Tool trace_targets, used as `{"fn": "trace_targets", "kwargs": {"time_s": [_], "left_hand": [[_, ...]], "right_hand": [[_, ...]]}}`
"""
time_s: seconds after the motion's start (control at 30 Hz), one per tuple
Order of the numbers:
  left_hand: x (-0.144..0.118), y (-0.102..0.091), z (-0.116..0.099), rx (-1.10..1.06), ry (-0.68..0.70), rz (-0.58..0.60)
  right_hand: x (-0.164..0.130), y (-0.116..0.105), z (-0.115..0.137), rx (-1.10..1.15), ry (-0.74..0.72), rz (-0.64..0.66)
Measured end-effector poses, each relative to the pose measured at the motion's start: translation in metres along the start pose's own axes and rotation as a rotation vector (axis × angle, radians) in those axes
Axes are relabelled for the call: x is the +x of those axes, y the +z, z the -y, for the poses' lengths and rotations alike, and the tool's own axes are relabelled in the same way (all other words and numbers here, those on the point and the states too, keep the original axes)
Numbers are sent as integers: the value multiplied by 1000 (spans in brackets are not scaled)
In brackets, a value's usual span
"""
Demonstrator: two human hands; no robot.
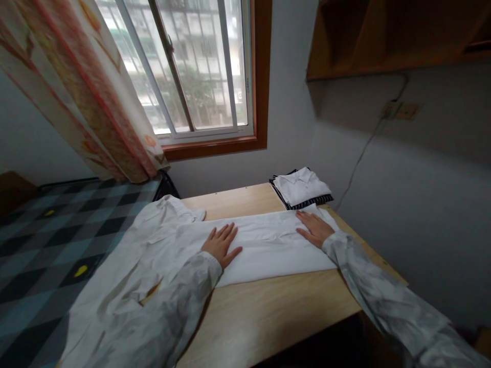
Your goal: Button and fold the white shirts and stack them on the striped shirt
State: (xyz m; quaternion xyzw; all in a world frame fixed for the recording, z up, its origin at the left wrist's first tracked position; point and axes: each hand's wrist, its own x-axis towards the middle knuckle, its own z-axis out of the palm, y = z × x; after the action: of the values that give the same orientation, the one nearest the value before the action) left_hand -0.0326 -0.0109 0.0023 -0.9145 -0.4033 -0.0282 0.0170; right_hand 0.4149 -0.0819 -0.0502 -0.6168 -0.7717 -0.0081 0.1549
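A white shirt (pixel 268 245) lies folded lengthwise into a long band across the wooden table (pixel 276 306). My left hand (pixel 221 244) rests flat on the band's left part, fingers spread. My right hand (pixel 315 228) lies flat on its right end, palm down. Neither hand grips anything. More white garments (pixel 134 271) lie loosely heaped at the table's left end, partly under my left sleeve.
A folded stack (pixel 302 188), white shirt over dark striped cloth, sits at the table's far right corner. A bed with a checked cover (pixel 49 240) adjoins the table on the left. Window, patterned curtain (pixel 88 92), wall shelf and a hanging cable (pixel 360 158) lie beyond.
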Motion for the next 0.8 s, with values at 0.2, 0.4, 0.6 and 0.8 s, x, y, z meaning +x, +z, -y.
{"fn": "trace_targets", "kwargs": {"time_s": [0.2, 0.4, 0.6, 0.8], "left_hand": [[-12, 24, 16, -56, -148, -7], [-18, 19, 16, -55, -227, -1], [-16, 15, 13, -41, -234, 10], [-18, 12, 13, -54, -248, -10]], "right_hand": [[-5, 8, -37, -8, 224, 37], [2, 6, -48, -27, 347, -50], [7, -20, -62, 242, 482, -100], [-52, -53, -64, 462, 564, -354]]}}
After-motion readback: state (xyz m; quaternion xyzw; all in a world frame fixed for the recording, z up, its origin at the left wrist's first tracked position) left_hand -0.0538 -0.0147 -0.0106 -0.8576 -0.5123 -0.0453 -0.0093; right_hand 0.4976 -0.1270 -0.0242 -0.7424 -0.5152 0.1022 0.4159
